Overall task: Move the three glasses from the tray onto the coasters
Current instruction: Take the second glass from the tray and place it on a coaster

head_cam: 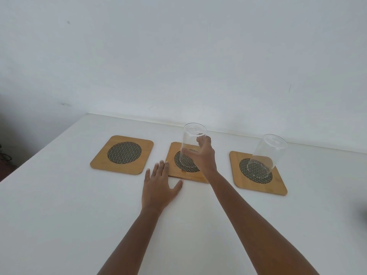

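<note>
Three square wooden coasters with round metal mesh centres lie in a row on the white table. The left coaster (122,154) holds nothing. A clear glass (191,143) stands on the middle coaster (174,153), and my right hand (204,155) is wrapped around its side. Another clear glass (266,155) stands upright on the right coaster (258,184), untouched. My left hand (158,185) lies flat on the table with fingers spread, its fingertips at the front left corner of the middle coaster. No tray and no third glass are in view.
The white table (59,215) meets a white wall at the back; its left edge runs diagonally at the far left. A dark blurred shape (364,212) shows at the right border.
</note>
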Available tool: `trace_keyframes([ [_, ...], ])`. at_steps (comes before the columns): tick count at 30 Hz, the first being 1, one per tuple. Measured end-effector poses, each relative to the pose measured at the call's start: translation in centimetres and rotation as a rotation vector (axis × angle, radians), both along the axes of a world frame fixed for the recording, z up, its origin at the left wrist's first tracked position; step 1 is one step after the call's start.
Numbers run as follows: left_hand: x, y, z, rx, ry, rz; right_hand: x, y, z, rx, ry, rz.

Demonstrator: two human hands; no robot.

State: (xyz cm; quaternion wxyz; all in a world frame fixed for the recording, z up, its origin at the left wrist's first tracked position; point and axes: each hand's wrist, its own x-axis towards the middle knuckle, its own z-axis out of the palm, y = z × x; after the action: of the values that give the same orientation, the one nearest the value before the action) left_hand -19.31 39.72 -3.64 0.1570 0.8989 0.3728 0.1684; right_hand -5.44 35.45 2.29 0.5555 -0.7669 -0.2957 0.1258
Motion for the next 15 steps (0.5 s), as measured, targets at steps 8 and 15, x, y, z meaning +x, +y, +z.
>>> trace_keyframes([
  [8,0.0,0.0,0.1,-0.013,-0.013,0.0,0.0,-0.2,0.0,-0.053,0.003,0.031],
  [15,-0.5,-0.5,0.4,-0.026,-0.01,0.022,-1.0,-5.2,-0.4,-0.1,-0.08,0.026],
])
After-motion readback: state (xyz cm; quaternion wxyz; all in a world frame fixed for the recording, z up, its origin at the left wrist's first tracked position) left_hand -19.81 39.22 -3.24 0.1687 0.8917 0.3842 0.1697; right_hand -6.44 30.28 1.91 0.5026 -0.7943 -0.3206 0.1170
